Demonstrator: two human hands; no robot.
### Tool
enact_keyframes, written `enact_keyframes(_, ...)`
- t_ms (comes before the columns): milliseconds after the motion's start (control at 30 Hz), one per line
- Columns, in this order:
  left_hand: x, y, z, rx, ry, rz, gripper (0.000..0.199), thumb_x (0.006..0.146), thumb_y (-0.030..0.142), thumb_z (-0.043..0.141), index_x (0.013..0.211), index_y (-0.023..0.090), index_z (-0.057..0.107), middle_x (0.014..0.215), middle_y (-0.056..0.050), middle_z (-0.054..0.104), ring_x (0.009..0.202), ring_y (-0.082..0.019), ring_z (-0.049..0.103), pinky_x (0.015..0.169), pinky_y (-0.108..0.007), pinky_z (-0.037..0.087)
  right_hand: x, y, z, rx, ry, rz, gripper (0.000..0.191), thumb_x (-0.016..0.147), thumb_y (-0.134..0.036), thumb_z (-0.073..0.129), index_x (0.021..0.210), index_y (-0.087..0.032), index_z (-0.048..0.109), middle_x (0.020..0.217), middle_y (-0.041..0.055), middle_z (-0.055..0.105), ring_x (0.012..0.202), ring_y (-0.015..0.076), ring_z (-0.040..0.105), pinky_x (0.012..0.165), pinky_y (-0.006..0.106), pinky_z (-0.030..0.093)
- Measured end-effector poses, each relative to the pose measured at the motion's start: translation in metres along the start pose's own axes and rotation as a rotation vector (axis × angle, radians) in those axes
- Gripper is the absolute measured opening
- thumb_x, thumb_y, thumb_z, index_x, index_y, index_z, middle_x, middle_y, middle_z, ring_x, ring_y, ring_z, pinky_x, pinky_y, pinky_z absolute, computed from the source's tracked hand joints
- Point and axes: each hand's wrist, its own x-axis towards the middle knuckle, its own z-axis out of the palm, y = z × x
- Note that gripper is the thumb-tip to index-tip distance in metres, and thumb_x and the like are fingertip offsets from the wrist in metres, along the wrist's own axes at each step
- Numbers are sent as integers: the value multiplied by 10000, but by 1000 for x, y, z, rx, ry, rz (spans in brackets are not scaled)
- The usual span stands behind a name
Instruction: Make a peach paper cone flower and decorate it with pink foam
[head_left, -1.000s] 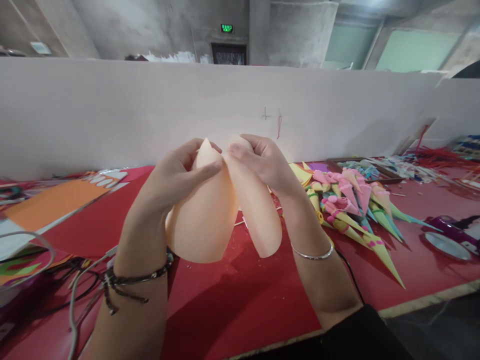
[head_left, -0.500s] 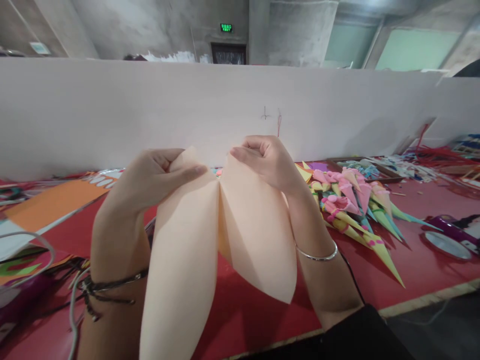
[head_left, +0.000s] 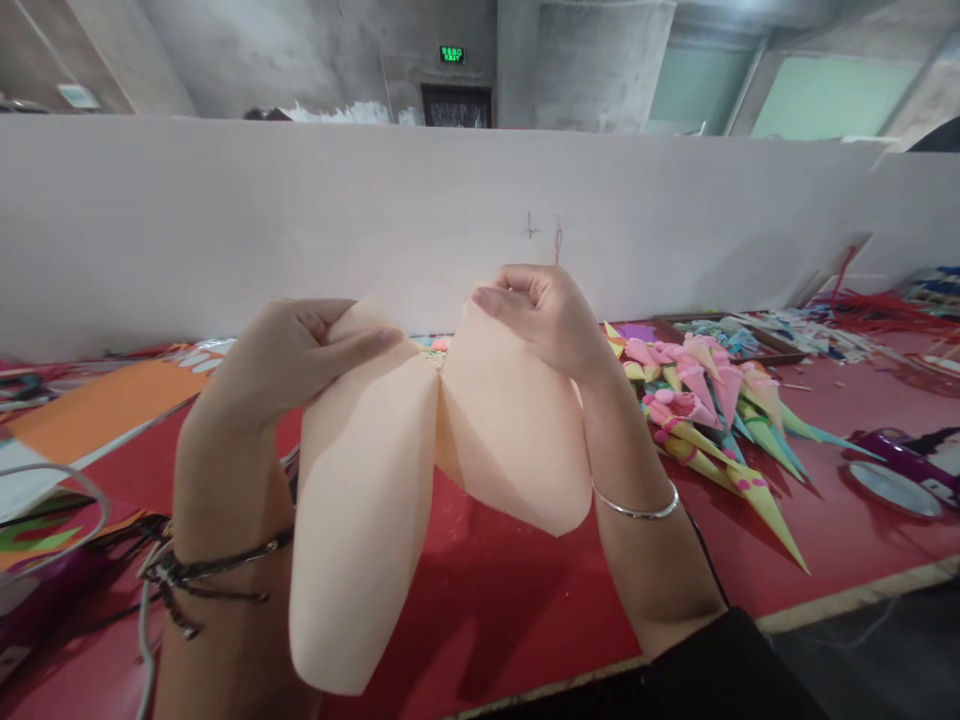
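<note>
Grip on either side pinches a pale cream, curved sheet (head_left: 367,500) of paper above the red worktop (head_left: 525,590). To the left I see a flat orange sheet (head_left: 101,405). Beside it the left hand (head_left: 274,355), dark braided bracelet (head_left: 178,572) below, holds the cream paper's left lobe; the right hand (head_left: 551,325), above a silver bangle (head_left: 637,513), holds the right. Rightward, pink, yellow and green pointed cones (head_left: 697,390) lie heaped.
</note>
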Motion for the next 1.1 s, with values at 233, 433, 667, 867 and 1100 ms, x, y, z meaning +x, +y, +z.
enact_keyframes(233, 6, -13, -7, 46, 3, -135, 342, 593, 447, 620, 503, 152, 471, 415, 53, 371, 346, -52, 355, 288, -140, 234, -1, 1, -4, 25, 23, 14, 288, 806, -289, 486, 554, -173, 409, 531, -56, 242, 480, 60, 228, 445, 218, 209)
enact_keyframes(433, 6, -19, -9, 5, 6, -168, 339, 595, 443, 627, 519, 144, 489, 422, 52, 414, 345, -47, 360, 288, -134, 248, 0, 3, -6, 9, 43, 24, 291, 804, -298, 492, 553, -174, 411, 532, -56, 240, 483, 61, 228, 445, 220, 205)
enact_keyframes(667, 6, -23, -10, -29, 32, -187, 303, 599, 433, 632, 581, 143, 546, 455, 35, 481, 368, -69, 408, 307, -154, 291, -1, 4, -8, 38, 79, 44, 321, 798, -329, 499, 543, -182, 370, 537, -58, 195, 477, 60, 200, 440, 228, 173)
enact_keyframes(867, 5, -22, -10, -42, 65, -192, 297, 603, 434, 626, 585, 148, 551, 466, 33, 485, 373, -69, 407, 310, -156, 280, -1, 5, -9, 56, 90, 42, 322, 799, -328, 494, 544, -185, 360, 543, -55, 192, 481, 60, 199, 439, 227, 166)
enact_keyframes(1100, 6, -27, -14, -17, 65, -198, 308, 604, 451, 619, 586, 153, 544, 449, 36, 469, 364, -69, 398, 318, -161, 252, 0, 8, -11, 48, 120, 34, 339, 792, -336, 506, 533, -185, 346, 546, -55, 195, 485, 59, 208, 447, 227, 172)
